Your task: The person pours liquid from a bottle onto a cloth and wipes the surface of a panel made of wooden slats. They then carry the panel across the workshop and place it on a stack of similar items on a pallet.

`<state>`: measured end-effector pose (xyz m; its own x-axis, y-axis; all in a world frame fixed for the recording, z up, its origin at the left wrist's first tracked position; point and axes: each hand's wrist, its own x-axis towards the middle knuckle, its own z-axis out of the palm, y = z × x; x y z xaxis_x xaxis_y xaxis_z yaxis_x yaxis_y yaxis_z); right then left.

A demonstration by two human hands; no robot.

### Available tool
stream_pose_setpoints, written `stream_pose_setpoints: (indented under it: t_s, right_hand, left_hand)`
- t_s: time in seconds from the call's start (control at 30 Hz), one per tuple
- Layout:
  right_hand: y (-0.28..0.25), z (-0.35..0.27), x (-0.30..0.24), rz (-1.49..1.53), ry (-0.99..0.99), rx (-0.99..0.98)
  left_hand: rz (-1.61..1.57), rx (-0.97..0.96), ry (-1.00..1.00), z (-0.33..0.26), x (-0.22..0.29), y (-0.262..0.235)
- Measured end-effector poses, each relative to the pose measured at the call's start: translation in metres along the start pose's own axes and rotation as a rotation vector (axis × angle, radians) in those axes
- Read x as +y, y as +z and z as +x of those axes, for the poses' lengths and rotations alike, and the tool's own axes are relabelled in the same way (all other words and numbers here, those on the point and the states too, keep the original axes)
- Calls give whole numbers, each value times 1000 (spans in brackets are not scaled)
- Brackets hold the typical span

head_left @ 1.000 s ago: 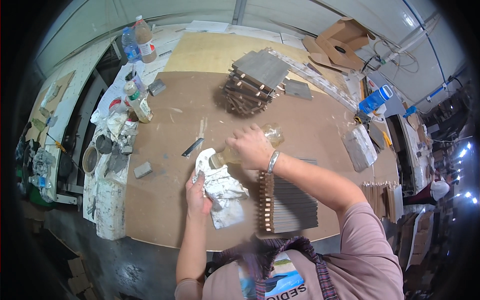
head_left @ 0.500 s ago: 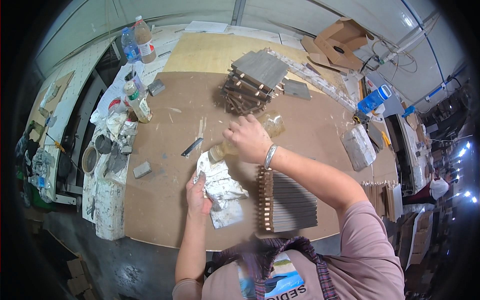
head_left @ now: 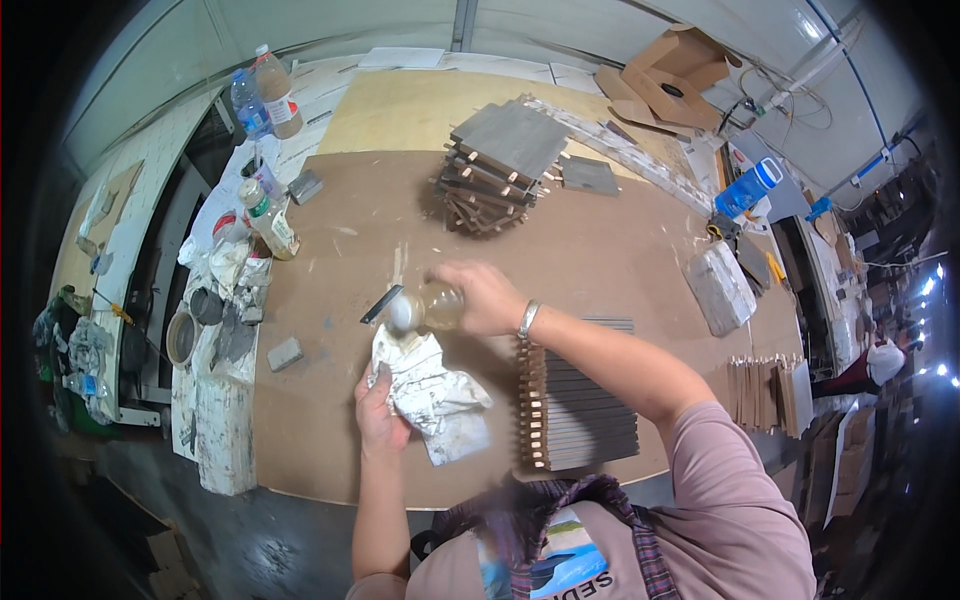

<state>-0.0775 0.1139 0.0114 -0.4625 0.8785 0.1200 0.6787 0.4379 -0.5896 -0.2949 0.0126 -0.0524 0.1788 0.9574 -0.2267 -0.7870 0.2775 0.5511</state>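
Note:
My right hand [head_left: 487, 297] grips a small clear bottle [head_left: 425, 308] with a white cap, tipped sideways with its cap toward a crumpled white rag. My left hand [head_left: 380, 410] holds that stained rag [head_left: 432, 395] on the brown tabletop [head_left: 600, 260], just below the bottle's cap. A metal bracelet sits on my right wrist. A row of dark grey wooden panels with pale pegs [head_left: 575, 410] lies right of the rag, under my right forearm.
A criss-cross stack of grey panels [head_left: 500, 165] stands at the table's far middle. Bottles [head_left: 268, 218], rags and a small bowl [head_left: 182, 338] crowd the left side shelf. A small grey block [head_left: 285, 353] and a dark flat tool [head_left: 381, 304] lie nearby. A wrapped bundle [head_left: 718, 287] sits right.
My right hand has brought the bottle down and to the left, tipping it over the rag. My left hand has kept its hold on the rag.

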Motion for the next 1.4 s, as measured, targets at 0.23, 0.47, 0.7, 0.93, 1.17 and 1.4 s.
stream_pose_setpoints:
  t_s: [0.23, 0.47, 0.7, 0.93, 1.17, 1.4]
  right_hand:
    - [47, 4, 54, 744, 180, 322]
    - [-61, -99, 81, 351, 237, 264]
    - [-46, -253, 133, 837, 559, 490]
    - [35, -247, 176, 637, 480, 747]
    - [-12, -245, 118, 879, 490, 722]
    - [-7, -263, 106, 635, 406, 784]
  left_hand:
    - [89, 4, -3, -12, 6, 12]
    - [468, -67, -2, -31, -6, 26]
    - [1435, -620, 553, -3, -61, 163]
    - [1851, -1132, 738, 16, -144, 171]
    - [2015, -687, 745, 6, -75, 127]
    - [1942, -1021, 677, -14, -121, 148]
